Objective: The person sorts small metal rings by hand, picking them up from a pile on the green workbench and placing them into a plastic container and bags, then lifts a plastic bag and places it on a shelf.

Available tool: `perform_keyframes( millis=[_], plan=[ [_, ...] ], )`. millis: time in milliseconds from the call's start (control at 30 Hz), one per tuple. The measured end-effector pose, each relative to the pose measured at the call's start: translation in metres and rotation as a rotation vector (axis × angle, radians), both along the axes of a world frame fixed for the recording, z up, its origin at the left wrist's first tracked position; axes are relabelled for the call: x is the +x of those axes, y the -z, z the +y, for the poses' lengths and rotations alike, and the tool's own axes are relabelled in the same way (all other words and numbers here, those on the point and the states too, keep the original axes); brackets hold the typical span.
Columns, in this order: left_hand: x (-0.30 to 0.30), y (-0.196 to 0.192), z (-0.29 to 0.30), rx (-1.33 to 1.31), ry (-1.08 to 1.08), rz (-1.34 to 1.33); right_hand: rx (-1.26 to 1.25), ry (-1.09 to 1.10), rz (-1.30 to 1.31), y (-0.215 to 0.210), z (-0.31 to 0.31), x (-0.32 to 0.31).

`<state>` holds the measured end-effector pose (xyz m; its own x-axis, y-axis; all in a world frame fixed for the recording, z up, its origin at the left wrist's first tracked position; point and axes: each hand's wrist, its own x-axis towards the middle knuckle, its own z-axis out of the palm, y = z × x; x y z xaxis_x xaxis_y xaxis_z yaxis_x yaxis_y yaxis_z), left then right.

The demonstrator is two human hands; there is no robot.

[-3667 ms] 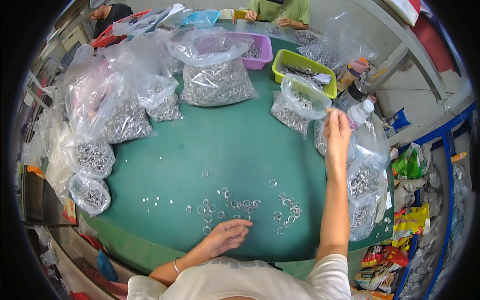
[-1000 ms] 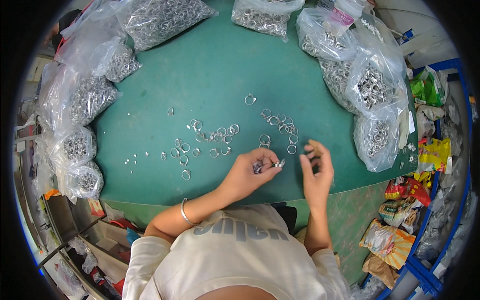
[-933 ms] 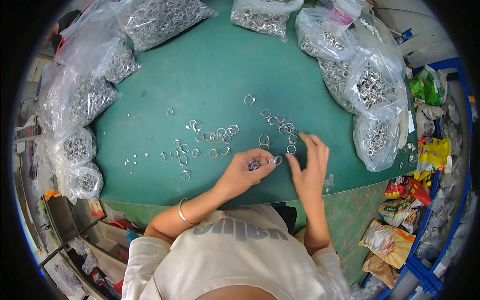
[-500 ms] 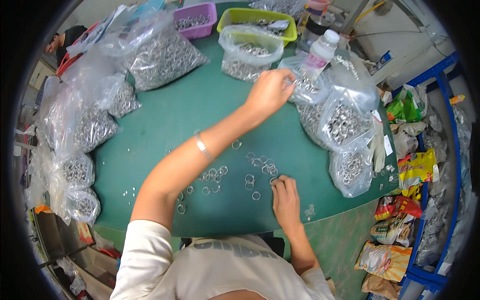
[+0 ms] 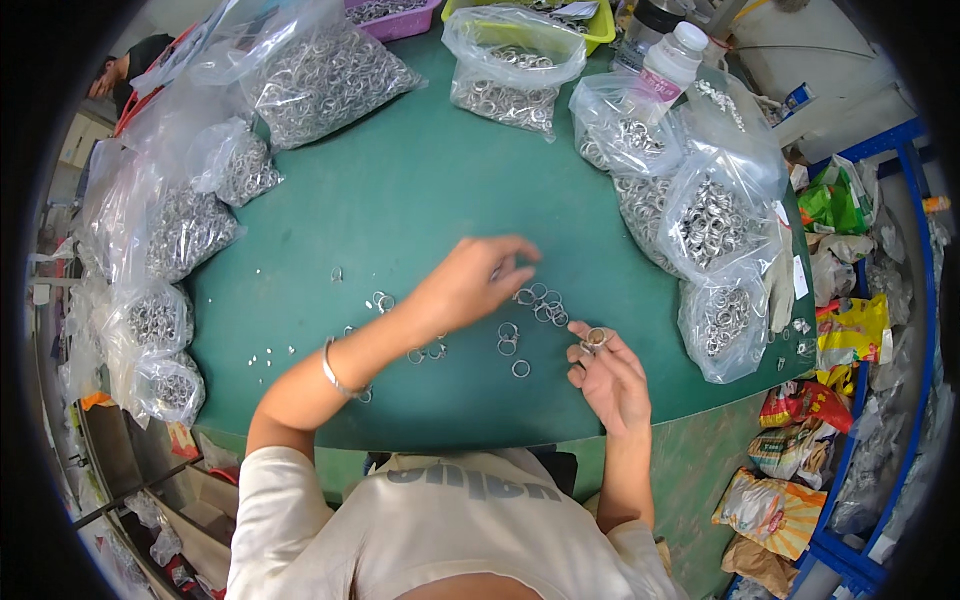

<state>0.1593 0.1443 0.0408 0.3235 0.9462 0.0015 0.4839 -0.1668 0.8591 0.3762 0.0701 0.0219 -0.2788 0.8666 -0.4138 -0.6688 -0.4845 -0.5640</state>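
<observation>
My left hand (image 5: pixel 478 281) is over the middle of the table, beside a cluster of silver rings (image 5: pixel 541 299); its fingers are curled and smeared by motion, so whether anything is in them is unclear. A silver bracelet (image 5: pixel 331 372) circles that wrist. Fingers and thumb of my right hand (image 5: pixel 615 388) pinch a metal ring (image 5: pixel 595 338) just above the table, right of the cluster. Nearer to me lie overlapping rings (image 5: pixel 508 340) and a single ring (image 5: pixel 521 369). More rings (image 5: pixel 383 301) are partly hidden behind my left forearm.
Clear bags of metal rings line the left side (image 5: pixel 190 232), back (image 5: pixel 507 97) and right side (image 5: pixel 712 222) of the green table (image 5: pixel 400 190). A white-capped bottle (image 5: pixel 674 60) stands at the back right. Beyond are blue shelving (image 5: pixel 915 260) and a person (image 5: pixel 140 68).
My left hand has come back from the small open bag at the back right to the middle of the table. My right hand has risen off the table with a ring and turned.
</observation>
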Motion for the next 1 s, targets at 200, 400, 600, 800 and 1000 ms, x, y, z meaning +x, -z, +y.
perform_keyframes(
  millis=[200,400,600,800,1000],
  plan=[
    [-0.019,0.026,-0.04,0.099,-0.169,0.179,0.08,0.079,-0.025,0.025,0.005,0.006],
    [-0.023,0.048,-0.021,0.224,-0.241,0.394,0.332,0.042,-0.666,0.021,0.024,-0.011],
    [-0.016,0.052,-0.015,0.114,0.067,0.288,0.85,-0.147,-1.705,0.027,0.042,-0.035],
    [-0.032,0.016,-0.071,0.12,-0.016,0.212,0.848,-0.25,-1.659,0.0,0.011,-0.021],
    [-0.02,0.031,-0.134,-0.554,0.043,-0.446,1.061,-0.385,-1.66,0.018,-0.023,-0.046]
  ],
)
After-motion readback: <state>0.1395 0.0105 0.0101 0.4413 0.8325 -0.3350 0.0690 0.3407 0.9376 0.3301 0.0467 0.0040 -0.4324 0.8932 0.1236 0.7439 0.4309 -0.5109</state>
